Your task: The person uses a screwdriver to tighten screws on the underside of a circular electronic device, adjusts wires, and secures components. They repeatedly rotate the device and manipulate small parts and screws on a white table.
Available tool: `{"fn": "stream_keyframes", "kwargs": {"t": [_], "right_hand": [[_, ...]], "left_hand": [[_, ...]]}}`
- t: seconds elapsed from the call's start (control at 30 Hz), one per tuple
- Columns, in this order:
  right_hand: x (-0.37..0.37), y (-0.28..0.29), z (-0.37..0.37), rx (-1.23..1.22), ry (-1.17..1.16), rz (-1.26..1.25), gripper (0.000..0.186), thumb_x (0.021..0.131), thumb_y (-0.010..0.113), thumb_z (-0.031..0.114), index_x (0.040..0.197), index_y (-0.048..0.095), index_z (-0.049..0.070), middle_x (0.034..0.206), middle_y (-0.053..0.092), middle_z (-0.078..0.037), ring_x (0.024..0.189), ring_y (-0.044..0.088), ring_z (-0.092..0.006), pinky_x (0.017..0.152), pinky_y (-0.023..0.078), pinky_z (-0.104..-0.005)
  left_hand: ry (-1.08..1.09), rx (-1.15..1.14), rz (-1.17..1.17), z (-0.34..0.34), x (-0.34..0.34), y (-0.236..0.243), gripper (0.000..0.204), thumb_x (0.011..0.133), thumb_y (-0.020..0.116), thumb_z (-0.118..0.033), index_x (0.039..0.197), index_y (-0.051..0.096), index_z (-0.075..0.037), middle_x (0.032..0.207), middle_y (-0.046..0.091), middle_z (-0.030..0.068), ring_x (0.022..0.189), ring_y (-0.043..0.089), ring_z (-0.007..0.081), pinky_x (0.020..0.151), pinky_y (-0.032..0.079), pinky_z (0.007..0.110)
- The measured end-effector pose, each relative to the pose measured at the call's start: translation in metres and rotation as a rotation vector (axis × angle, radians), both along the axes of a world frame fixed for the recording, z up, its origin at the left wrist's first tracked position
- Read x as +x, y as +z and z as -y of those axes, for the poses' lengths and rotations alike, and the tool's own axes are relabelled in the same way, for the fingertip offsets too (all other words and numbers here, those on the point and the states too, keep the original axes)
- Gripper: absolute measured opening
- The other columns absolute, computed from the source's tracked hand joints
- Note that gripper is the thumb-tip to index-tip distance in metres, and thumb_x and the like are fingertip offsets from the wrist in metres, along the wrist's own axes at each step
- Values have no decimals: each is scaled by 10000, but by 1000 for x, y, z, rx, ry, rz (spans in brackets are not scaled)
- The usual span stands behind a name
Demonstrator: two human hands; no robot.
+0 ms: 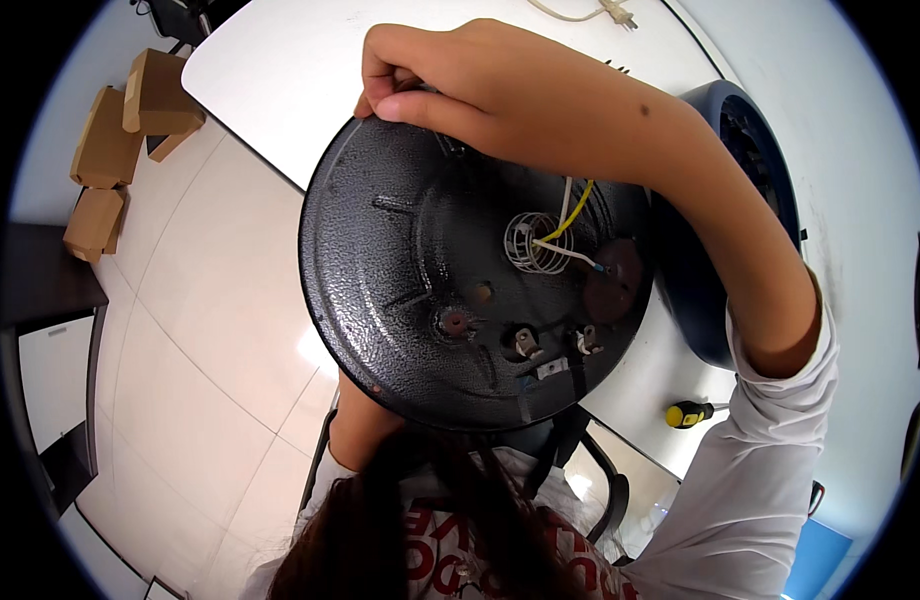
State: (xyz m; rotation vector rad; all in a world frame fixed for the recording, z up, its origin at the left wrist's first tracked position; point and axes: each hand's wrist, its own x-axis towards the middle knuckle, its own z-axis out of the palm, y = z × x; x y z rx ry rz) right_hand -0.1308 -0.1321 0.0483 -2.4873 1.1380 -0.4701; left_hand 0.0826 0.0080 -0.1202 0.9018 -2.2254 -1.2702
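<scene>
A round black metal plate (370, 250) with a pebbled, ribbed surface is held up tilted before me. My right hand (430, 80) reaches across it and pinches its far left rim between thumb and curled fingers. Near the plate's middle sits a coil spring (540, 243), with white wires and a yellow wire (578, 210) coming through it. Toward the near edge are two metal terminal brackets, one of them a bent clip (526, 343). My left forearm (360, 425) goes beneath the plate, which hides my left hand and its fingers.
On the white table (280, 60), a dark blue round housing (715, 270) stands to the right. Nearer lies a yellow-and-black screwdriver (688, 414). A plug on a cord (620, 14) rests at the far edge. Cardboard boxes (110, 140) stand on the left by a dark cabinet (45, 270).
</scene>
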Motion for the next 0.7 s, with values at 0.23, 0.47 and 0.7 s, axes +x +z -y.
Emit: {"fn": "stream_keyframes", "kwargs": {"t": [0.23, 0.47, 0.7], "right_hand": [[2, -4, 0, 76, 18, -6, 189, 922, 487, 236, 966, 555, 65, 795, 640, -89, 701, 619, -229, 660, 478, -321], [0, 5, 10, 410, -84, 2, 231, 941, 468, 282, 1030, 542, 82, 948, 668, -38, 686, 615, -123, 501, 491, -233], [0, 0, 13, 415, -77, 34, 220, 930, 473, 265, 1024, 540, 79, 936, 660, -58, 658, 619, -148, 513, 500, -265]], "left_hand": [[44, 34, -88, 9, -16, -10, 875, 642, 784, -454, 1288, 418, 10, 1274, 493, 162, 1167, 499, 272, 973, 406, 397], [126, 182, -282, 0, -26, -12, 828, 675, 752, -428, 1291, 412, 9, 1268, 497, 162, 1159, 505, 269, 963, 416, 392], [181, 251, -371, -6, -28, -13, 781, 708, 721, -402, 1294, 407, 8, 1262, 501, 162, 1150, 511, 266, 952, 426, 387]]}}
